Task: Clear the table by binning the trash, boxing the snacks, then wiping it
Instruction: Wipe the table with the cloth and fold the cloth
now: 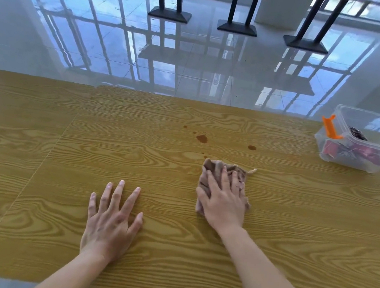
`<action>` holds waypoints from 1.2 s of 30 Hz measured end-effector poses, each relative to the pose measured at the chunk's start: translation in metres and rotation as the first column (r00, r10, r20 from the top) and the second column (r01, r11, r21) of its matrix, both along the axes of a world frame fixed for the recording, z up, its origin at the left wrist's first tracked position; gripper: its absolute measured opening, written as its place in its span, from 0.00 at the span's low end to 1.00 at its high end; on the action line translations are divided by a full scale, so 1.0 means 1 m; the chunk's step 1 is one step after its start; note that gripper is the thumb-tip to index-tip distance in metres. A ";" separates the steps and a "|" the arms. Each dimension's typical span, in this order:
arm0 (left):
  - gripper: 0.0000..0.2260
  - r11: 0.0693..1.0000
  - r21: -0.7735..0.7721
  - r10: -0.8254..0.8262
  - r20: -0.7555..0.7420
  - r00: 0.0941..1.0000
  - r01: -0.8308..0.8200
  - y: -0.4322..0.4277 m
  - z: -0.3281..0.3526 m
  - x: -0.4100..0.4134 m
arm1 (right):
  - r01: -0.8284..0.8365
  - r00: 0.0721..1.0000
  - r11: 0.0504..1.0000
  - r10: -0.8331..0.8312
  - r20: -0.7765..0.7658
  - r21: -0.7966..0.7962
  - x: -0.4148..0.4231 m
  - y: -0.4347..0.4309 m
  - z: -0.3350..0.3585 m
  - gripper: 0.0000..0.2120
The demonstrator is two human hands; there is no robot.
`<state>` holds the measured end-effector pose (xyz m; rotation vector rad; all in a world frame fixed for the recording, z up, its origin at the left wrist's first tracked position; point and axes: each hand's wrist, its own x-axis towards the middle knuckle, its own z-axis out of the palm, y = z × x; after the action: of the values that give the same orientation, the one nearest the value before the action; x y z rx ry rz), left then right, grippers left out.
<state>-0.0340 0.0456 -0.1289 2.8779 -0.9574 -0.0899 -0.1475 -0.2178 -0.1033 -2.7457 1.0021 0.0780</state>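
My right hand (222, 199) presses flat on a crumpled brown cloth (219, 169) on the wood-grain table (138, 158), fingers spread over it. Just beyond the cloth lie brown liquid spots (202, 138), the largest near the table's middle and a smaller one to its right. My left hand (112, 222) rests palm down on the bare tabletop to the left, fingers apart, holding nothing. At the far right edge stands a clear plastic box (333, 153) with orange clips, holding red and dark snack packets.
Beyond the table's far edge is a glossy tiled floor (124, 47) reflecting windows. Black table bases (236, 28) stand on it at the back. A seam runs across the tabletop on the left.
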 end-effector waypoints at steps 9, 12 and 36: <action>0.30 1.000 0.013 0.003 -0.009 1.000 -0.003 -0.001 0.001 0.000 | -0.436 0.898 0.889 0.440 -0.007 -0.136 -0.054 -0.001 -0.016 0.28; 0.30 1.000 0.006 0.006 -0.011 1.000 -0.006 -0.001 0.001 0.000 | -0.029 0.999 0.998 0.028 -0.017 -0.054 -0.013 -0.034 -0.004 0.30; 0.30 0.997 0.047 0.068 -0.081 0.994 -0.064 -0.097 -0.001 0.038 | -0.285 0.958 0.951 0.287 -0.001 -0.117 -0.065 -0.047 -0.017 0.28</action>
<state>0.0045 -0.0517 -0.1295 2.9177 -0.8552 -0.2255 -0.2124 -0.2652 -0.1204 -2.9739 0.6150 0.0442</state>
